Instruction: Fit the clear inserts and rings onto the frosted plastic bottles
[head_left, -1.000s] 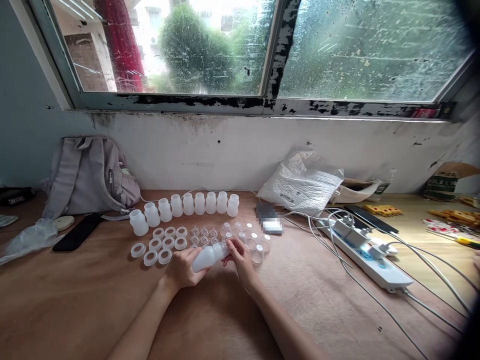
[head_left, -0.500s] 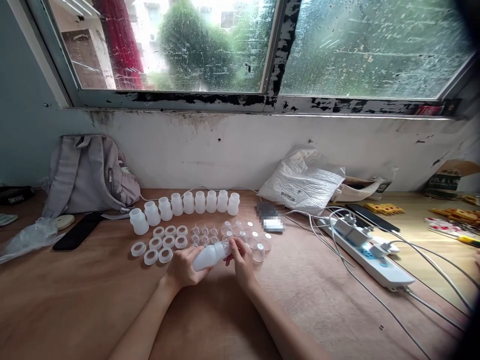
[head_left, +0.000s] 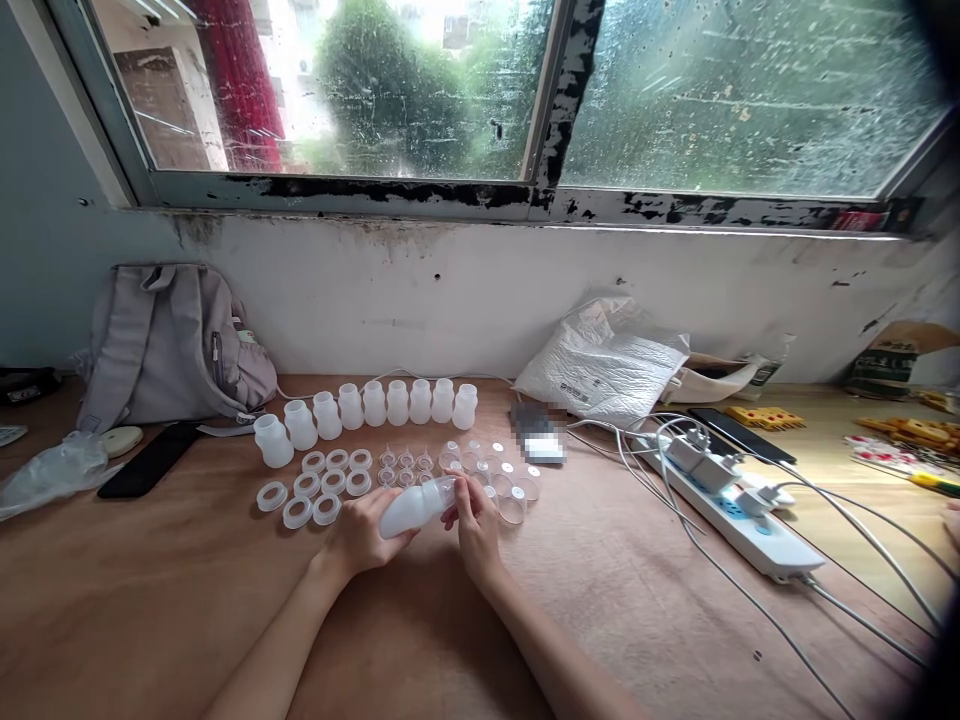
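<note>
My left hand [head_left: 360, 535] grips a small white plastic bottle [head_left: 409, 510] lying tilted, its neck pointing right. My right hand [head_left: 472, 520] pinches a small clear part [head_left: 448, 487] at the bottle's neck. Behind them on the wooden table [head_left: 600, 600] stands a curved row of several white bottles [head_left: 375, 405]. In front of that row lie white rings [head_left: 322, 485], small clear nozzles [head_left: 405, 465] and clear caps [head_left: 510, 490].
A grey backpack [head_left: 165, 345], a black phone [head_left: 142, 465] and a clear bag [head_left: 45, 470] lie at the left. A white padded mailer [head_left: 607, 365] leans on the wall. A white power strip [head_left: 742, 520] with plugs and cables lies at the right.
The hands and bottle stay almost in place; my right fingers have shifted slightly on the bottle's neck. The view has tilted a little.
</note>
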